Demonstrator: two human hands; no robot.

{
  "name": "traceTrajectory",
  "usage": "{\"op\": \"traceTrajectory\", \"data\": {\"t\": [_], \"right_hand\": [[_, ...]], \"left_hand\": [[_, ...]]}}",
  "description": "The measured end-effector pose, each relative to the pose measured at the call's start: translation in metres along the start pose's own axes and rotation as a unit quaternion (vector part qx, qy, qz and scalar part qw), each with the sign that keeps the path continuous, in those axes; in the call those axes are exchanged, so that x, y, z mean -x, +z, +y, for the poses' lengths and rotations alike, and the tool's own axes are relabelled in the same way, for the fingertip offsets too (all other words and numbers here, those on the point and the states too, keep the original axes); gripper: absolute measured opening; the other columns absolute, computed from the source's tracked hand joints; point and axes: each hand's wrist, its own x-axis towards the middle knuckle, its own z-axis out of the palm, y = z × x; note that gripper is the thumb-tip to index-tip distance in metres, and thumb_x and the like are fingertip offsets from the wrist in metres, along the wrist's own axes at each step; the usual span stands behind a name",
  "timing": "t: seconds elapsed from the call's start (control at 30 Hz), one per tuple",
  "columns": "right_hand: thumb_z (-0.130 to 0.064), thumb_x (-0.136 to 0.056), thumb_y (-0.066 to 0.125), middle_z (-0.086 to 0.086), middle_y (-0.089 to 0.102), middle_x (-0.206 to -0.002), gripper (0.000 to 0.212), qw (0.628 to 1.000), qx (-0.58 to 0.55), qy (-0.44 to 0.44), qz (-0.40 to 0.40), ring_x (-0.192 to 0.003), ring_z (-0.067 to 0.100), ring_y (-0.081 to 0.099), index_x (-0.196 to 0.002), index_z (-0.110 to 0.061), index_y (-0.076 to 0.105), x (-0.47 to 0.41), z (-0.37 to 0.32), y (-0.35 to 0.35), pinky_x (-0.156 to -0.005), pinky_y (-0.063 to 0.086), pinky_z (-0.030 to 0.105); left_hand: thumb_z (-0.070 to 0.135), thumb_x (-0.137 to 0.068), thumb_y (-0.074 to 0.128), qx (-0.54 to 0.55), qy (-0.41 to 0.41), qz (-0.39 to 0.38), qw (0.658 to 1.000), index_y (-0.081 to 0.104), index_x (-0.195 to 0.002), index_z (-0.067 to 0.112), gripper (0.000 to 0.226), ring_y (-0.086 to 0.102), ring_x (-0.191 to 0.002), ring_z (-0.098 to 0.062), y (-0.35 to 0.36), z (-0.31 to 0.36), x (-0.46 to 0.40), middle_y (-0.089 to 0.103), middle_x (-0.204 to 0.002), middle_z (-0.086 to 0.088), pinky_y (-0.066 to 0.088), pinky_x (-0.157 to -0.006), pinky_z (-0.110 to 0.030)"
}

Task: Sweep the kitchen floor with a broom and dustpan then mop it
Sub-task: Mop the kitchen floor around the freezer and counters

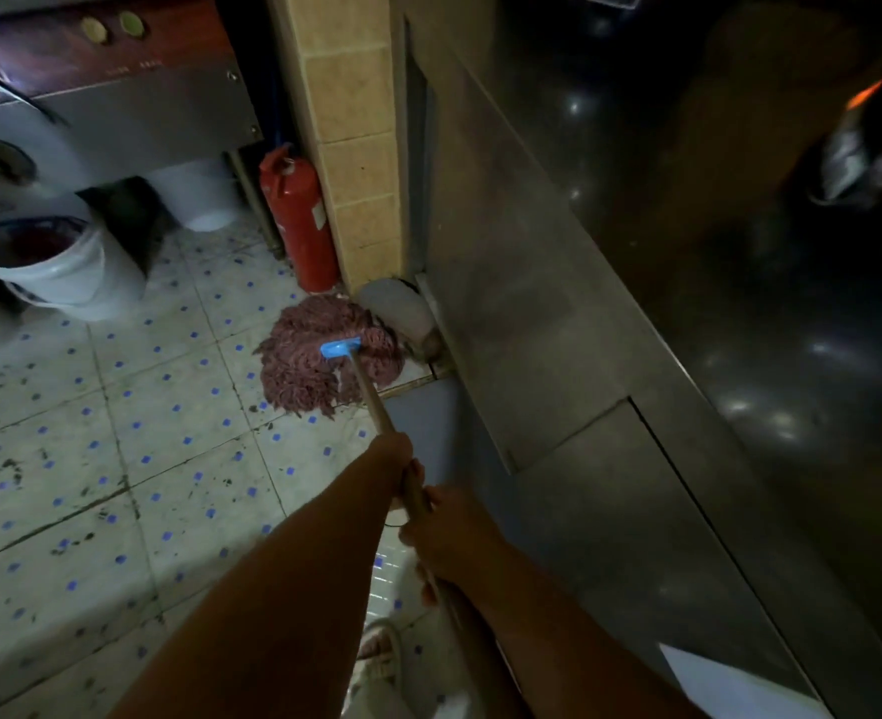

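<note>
A mop with a reddish string head point(319, 363) and a blue clamp lies spread on the white floor tiles with blue dots point(132, 433), pressed into the corner beside a steel counter. Its wooden handle point(374, 402) runs back toward me. My left hand point(394, 456) grips the handle higher up, nearer the mop head. Just behind it, my right hand point(446, 537) is closed around the same handle. No broom or dustpan is in view.
A red fire extinguisher point(298, 220) stands against a tan tiled pillar point(355, 147). A white bucket point(60, 267) sits at the left under a metal appliance. The steel counter point(558, 303) fills the right side. Dark scuffs mark the tiles. My sandalled foot point(379, 646) shows below.
</note>
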Motion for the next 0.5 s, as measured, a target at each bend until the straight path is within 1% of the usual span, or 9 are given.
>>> {"op": "traceTrajectory", "data": {"t": [0.03,0.1,0.13,0.17,0.23,0.33,0.37,0.43,0.5], "right_hand": [[-0.011,-0.093,0.052,0.015,0.064,-0.101,0.028,1.000,0.005,-0.007,-0.001,-0.071,0.020,0.060,-0.120,-0.003,0.055,0.011,0.012,-0.002,-0.071,0.057,0.032],[-0.013,-0.093,0.051,0.010,0.061,-0.083,0.023,1.000,-0.002,-0.014,-0.003,-0.066,0.018,0.058,-0.111,-0.001,0.059,0.035,0.038,-0.003,-0.067,0.053,0.029],[-0.014,-0.093,0.051,0.009,0.059,-0.080,0.019,1.000,-0.002,-0.015,-0.002,-0.066,0.019,0.057,-0.105,-0.002,0.060,0.045,0.051,-0.003,-0.066,0.051,0.030],[-0.015,-0.093,0.051,0.010,0.058,-0.080,0.016,1.000,0.006,-0.020,0.004,-0.069,0.021,0.057,-0.099,-0.004,0.060,0.053,0.063,-0.004,-0.068,0.050,0.032],[-0.018,-0.093,0.052,0.010,0.059,-0.082,0.017,1.000,0.018,-0.016,0.014,-0.073,0.021,0.057,-0.093,-0.005,0.061,0.068,0.084,-0.004,-0.071,0.050,0.033],[-0.018,-0.092,0.053,0.002,0.057,-0.077,0.014,0.999,0.036,0.007,0.016,-0.070,0.016,0.055,-0.098,-0.010,0.063,0.081,0.103,-0.002,-0.072,0.051,0.030],[-0.018,-0.092,0.052,0.001,0.057,-0.077,0.013,0.999,0.050,0.005,0.018,-0.071,0.015,0.057,-0.097,-0.011,0.063,0.082,0.106,-0.001,-0.073,0.052,0.029],[-0.019,-0.091,0.054,0.005,0.065,-0.088,0.018,0.998,0.057,0.004,0.019,-0.083,0.021,0.064,-0.103,-0.010,0.064,0.083,0.105,0.007,-0.081,0.055,0.034],[-0.022,-0.091,0.055,0.009,0.067,-0.099,0.022,0.998,0.069,0.000,0.007,-0.087,0.023,0.065,-0.109,-0.011,0.063,0.084,0.096,0.019,-0.080,0.055,0.034]], "left_hand": [[0.026,-0.102,0.033,-0.017,0.004,-0.001,1.000,0.040,-0.075,0.005,0.035,0.036,-0.050,-0.018,0.005,-0.013,0.009,0.037,-0.063,-0.010,0.032,-0.025,-0.011],[0.023,-0.102,0.032,-0.040,0.014,0.000,0.999,0.040,-0.073,0.006,0.035,0.036,-0.050,-0.017,0.016,-0.043,0.027,0.037,-0.062,-0.009,0.031,-0.025,-0.011],[0.022,-0.102,0.031,-0.045,0.018,-0.008,0.999,0.038,-0.071,0.007,0.035,0.036,-0.051,-0.016,0.020,-0.055,0.037,0.037,-0.063,-0.009,0.033,-0.027,-0.015],[0.021,-0.102,0.031,-0.039,0.021,-0.017,0.999,0.036,-0.070,0.007,0.035,0.035,-0.051,-0.016,0.025,-0.068,0.045,0.036,-0.064,-0.008,0.036,-0.034,-0.022],[0.022,-0.103,0.032,0.006,0.004,-0.025,1.000,0.038,-0.075,0.006,0.033,0.035,-0.053,-0.017,0.034,-0.092,0.059,0.035,-0.067,-0.009,0.032,-0.046,-0.025],[0.026,-0.102,0.035,0.033,0.002,-0.027,0.999,0.043,-0.096,0.003,0.025,0.037,-0.055,-0.016,0.043,-0.117,0.073,0.037,-0.068,-0.009,0.032,-0.049,-0.026],[0.025,-0.102,0.035,0.036,0.007,-0.028,0.999,0.044,-0.096,0.003,0.025,0.038,-0.055,-0.016,0.040,-0.121,0.074,0.038,-0.068,-0.009,0.032,-0.049,-0.026],[0.022,-0.102,0.035,0.046,0.015,-0.030,0.998,0.044,-0.080,0.003,0.030,0.038,-0.054,-0.016,0.029,-0.125,0.073,0.038,-0.067,-0.009,0.033,-0.048,-0.025],[0.017,-0.101,0.034,0.028,0.043,-0.017,0.999,0.037,-0.067,0.007,0.036,0.038,-0.052,-0.016,0.011,-0.126,0.069,0.037,-0.065,-0.007,0.035,-0.046,-0.023]]}}
